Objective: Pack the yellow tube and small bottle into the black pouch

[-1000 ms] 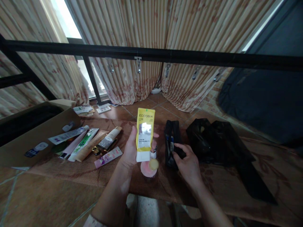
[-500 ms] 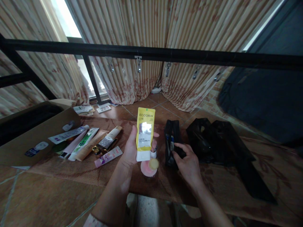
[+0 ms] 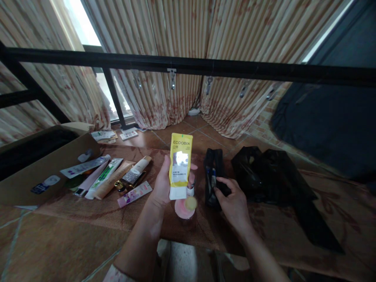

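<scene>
A yellow toothpaste tube with a white cap stands upright, cap down, in my left hand, its label facing me. The fingers wrap behind the tube and are partly hidden. A round pink jar with a gold-coloured disc on it is below the tube. To the right, an open black pouch holds something blue and white. My right hand pinches the pouch's near right edge between thumb and index finger; the other fingers are partly out of sight.
Several tubes and a small pink-and-white tube lie on the brown cloth at left, beside a cardboard box. Black plastic bags lie at right. A dark metal bar crosses in front of the curtains.
</scene>
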`<state>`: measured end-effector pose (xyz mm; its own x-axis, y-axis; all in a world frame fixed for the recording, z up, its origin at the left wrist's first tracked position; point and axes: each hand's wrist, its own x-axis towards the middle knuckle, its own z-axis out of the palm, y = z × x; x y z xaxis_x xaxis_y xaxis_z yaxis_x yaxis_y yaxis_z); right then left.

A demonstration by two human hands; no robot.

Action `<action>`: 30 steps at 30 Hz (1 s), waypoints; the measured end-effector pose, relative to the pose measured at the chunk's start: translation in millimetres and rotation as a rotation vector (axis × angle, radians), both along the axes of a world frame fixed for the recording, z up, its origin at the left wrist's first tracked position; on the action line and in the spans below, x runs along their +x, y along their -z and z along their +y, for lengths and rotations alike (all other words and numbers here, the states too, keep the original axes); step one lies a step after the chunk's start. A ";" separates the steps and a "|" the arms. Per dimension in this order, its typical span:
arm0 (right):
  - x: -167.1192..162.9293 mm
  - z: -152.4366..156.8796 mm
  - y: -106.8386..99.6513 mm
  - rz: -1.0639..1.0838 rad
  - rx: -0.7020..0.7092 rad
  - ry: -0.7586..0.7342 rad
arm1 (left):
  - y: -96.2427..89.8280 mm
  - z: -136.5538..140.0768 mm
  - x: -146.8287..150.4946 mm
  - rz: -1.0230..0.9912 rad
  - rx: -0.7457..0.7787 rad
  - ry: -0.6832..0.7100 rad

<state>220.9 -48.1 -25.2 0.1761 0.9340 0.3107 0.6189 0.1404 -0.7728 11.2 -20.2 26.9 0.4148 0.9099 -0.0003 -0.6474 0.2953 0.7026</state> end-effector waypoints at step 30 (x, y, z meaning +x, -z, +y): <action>0.0 0.2 -0.1 0.006 -0.025 0.000 | -1.0 -0.2 -0.4 -0.002 -0.020 -0.007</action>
